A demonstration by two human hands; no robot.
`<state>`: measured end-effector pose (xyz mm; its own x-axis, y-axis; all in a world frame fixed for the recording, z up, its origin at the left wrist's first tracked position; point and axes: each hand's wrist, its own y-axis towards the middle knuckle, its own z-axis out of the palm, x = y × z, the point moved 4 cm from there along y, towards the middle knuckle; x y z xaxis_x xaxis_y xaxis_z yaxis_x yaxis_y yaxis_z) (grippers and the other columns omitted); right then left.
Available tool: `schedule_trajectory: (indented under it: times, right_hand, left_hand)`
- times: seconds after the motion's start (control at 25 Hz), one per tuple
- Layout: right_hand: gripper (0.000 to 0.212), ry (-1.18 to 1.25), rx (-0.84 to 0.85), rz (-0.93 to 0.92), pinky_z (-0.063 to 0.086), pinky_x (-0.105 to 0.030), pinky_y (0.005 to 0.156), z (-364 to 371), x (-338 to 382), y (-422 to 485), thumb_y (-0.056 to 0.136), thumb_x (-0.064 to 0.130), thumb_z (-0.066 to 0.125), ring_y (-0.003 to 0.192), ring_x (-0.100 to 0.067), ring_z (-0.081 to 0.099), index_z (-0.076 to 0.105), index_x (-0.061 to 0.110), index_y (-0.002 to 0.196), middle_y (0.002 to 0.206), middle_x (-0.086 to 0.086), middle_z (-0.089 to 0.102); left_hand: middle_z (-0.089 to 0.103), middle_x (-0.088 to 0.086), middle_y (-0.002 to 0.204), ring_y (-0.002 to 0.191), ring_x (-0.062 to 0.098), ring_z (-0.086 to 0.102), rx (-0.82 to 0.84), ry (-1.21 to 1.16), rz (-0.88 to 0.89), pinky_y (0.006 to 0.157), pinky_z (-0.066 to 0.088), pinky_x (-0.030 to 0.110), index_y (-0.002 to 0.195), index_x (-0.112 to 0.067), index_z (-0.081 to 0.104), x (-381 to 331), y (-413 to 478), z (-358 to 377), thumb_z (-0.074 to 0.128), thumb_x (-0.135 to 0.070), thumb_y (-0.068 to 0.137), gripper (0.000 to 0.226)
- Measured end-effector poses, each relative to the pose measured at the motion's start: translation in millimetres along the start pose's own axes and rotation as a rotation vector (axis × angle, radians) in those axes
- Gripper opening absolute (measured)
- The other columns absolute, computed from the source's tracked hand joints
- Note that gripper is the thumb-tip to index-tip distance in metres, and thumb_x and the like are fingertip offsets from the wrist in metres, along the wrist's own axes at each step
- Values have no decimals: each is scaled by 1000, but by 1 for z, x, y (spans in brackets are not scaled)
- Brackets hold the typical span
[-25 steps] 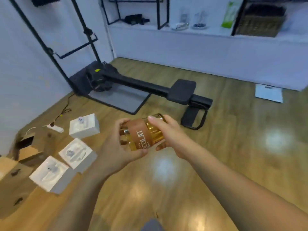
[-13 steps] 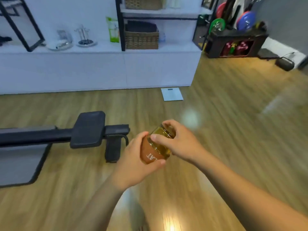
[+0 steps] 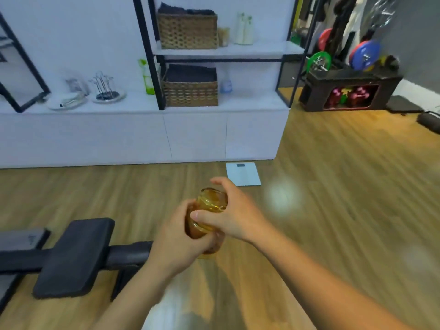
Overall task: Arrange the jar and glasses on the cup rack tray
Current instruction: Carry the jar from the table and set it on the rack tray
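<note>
An amber glass jar (image 3: 210,206) with a brown label is held in mid-air over the wooden floor, its open mouth tilted up and away. My left hand (image 3: 177,244) wraps its lower body from the left. My right hand (image 3: 232,214) grips its upper part near the rim from the right. Far off on the white counter stands the cup rack tray (image 3: 108,95), a round tray with thin upright metal pegs. Beside it to the left lies a second round tray (image 3: 67,102) with clear glass items, blurred.
A black rowing machine (image 3: 73,254) lies on the floor at lower left. A white bathroom scale (image 3: 242,173) sits by the counter base. Wicker baskets (image 3: 190,91) fill the black shelf frame. A weights rack (image 3: 350,91) stands at the right wall.
The view has swung right and up, from the boxes and rower base to the counter and shelves. The jar stays in both hands and has tilted more upright.
</note>
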<state>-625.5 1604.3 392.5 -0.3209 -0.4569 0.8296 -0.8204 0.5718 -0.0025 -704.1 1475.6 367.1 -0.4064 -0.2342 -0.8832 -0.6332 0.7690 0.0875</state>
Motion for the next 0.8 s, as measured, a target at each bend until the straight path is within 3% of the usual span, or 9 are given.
schedule_trajectory:
  times: [0.2,0.36,0.44,0.6,0.8]
  right_hand:
    - [92,-27,106,-100,48,-31,85,-15,-3,132,48,84,64,104,-9,57,35,52,129,119,15,58]
    - [97,-50,175,-91,49,-33,91,-15,-21,238,51,80,65,113,-11,56,30,48,136,132,11,57]
    - [101,-86,176,-52,48,-33,93,-12,-23,302,51,77,66,116,-12,55,33,42,139,136,10,55]
    - [96,-164,150,-41,45,-23,80,-12,-9,414,48,80,65,103,-6,55,46,38,132,121,15,61]
    - [74,-218,170,-93,52,-28,78,8,8,539,44,82,66,92,-2,57,51,48,107,100,22,61]
  left_hand:
    - [70,-14,97,90,6,66,-155,-64,-81,79,57,44,106,-37,56,16,115,-9,77,-45,57,54]
    - [69,-20,100,92,1,65,-144,-177,-115,73,54,23,108,-37,58,56,217,-11,74,-52,59,53]
    - [69,-19,103,95,1,65,-78,-214,-136,72,54,20,109,-37,57,80,280,-19,75,-54,59,55]
    - [70,-16,108,101,4,65,17,-280,-147,84,54,29,114,-40,56,98,392,-53,80,-47,60,59]
    - [68,-28,106,98,-5,64,-38,-235,-162,79,52,21,110,-51,55,125,492,-102,78,-54,59,56]
